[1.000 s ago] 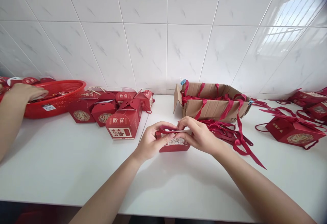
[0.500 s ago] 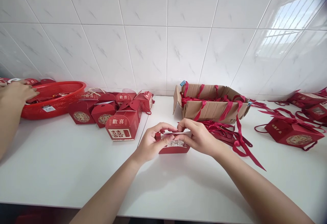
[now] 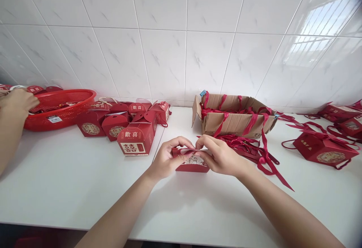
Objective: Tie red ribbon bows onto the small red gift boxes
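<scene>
A small red gift box sits on the white table in front of me. My left hand grips its left side, thumb and fingers pinched over the top. My right hand pinches the top from the right, fingertips meeting the left hand's at the box's flaps. A red ribbon shows at the top between my fingers. Both hands are closed on the box.
Several finished red boxes cluster at left beside a red basket, where another person's hand rests. A cardboard box of red ribbons stands behind, loose ribbons spill to its right, and ribboned boxes lie far right.
My fingertips have drawn closer together over the box top, pressing it lower. The other person's hand has pulled back to the left from the basket.
</scene>
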### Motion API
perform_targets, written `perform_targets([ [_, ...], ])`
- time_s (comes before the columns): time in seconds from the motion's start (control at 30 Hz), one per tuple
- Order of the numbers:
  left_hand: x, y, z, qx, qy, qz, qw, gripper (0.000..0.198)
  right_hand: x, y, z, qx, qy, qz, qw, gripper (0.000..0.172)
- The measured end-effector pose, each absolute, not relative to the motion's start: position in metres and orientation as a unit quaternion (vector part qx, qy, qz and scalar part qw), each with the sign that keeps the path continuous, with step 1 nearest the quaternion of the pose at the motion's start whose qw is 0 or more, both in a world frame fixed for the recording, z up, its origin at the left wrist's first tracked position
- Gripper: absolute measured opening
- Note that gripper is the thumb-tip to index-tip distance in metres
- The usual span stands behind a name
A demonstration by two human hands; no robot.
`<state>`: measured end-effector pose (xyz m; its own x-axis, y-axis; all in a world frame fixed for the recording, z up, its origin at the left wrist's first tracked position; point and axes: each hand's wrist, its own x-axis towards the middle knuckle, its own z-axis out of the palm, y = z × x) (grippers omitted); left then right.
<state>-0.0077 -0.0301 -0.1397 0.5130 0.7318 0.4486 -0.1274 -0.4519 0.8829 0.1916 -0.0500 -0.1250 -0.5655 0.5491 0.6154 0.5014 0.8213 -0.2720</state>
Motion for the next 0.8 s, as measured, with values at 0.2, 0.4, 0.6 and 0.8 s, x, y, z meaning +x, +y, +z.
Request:
perform_targets([
  [0.2, -0.007, -0.031, -0.142, 0.727, 0.195, 0.455, 0.475, 0.005, 0.191, -0.047, -0.132, -0.272, -0.885, -0.017, 0.378, 0.006],
  [0.4, -0.006, -0.03, -0.145, 0.741, 0.172, 0.484, 0.433, 0.011, 0.191, -0.046, -0.135, -0.27, -0.882, -0.039, 0.384, 0.006],
  [0.6, -0.007, -0.031, -0.145, 0.756, 0.176, 0.494, 0.392, 0.006, 0.19, -0.046, -0.136, -0.272, -0.881, -0.043, 0.385, 0.007],
  [0.8, -0.007, -0.035, -0.146, 0.736, 0.227, 0.502, 0.393, 0.021, 0.189, -0.047, -0.134, -0.283, -0.877, -0.014, 0.387, 0.009],
])
